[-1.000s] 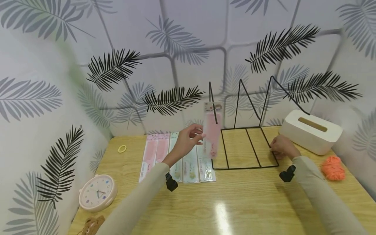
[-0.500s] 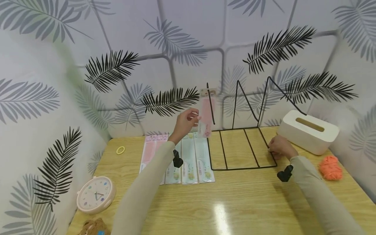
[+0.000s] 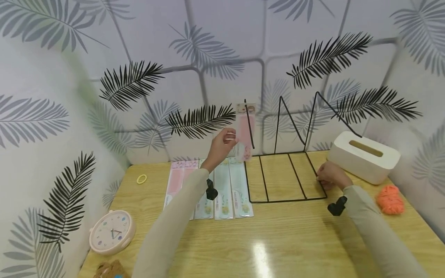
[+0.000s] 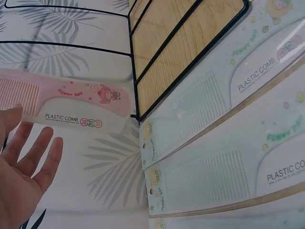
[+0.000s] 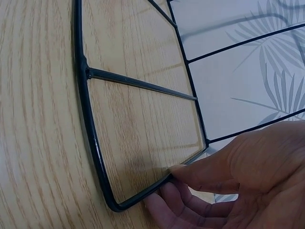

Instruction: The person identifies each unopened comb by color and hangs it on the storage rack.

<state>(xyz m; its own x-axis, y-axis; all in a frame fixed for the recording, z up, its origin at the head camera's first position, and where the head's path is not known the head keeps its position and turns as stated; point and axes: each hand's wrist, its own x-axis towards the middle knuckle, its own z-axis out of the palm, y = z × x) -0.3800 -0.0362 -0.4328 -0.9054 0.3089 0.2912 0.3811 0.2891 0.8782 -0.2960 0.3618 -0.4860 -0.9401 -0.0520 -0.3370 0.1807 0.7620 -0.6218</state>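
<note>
My left hand (image 3: 222, 146) pinches the edge of a packaged pink plastic comb (image 3: 245, 131) and holds it upright by the leftmost prong of a black wire rack (image 3: 288, 199). The prong crosses in front of the comb's package; whether it passes through the package's hole I cannot tell. In the left wrist view the thumb lies on the package (image 4: 66, 98), other fingers spread below. My right hand (image 3: 332, 175) pinches the rack's right side bar between thumb and fingers, seen close in the right wrist view. Below the left hand lie several packaged combs (image 3: 222, 189), pink and pale green.
A white tissue box (image 3: 365, 156) stands behind the right hand, with an orange yarn ball (image 3: 391, 200) in front. At the left are a yellow ring (image 3: 141, 179), a pink clock (image 3: 112, 232) and a brown plush toy (image 3: 112, 270). A patterned curtain backs the table.
My left hand has lifted the pink comb up and back along the leftmost prong, slightly leftward. During the last half second it has barely moved. The right hand stays on the rack.
</note>
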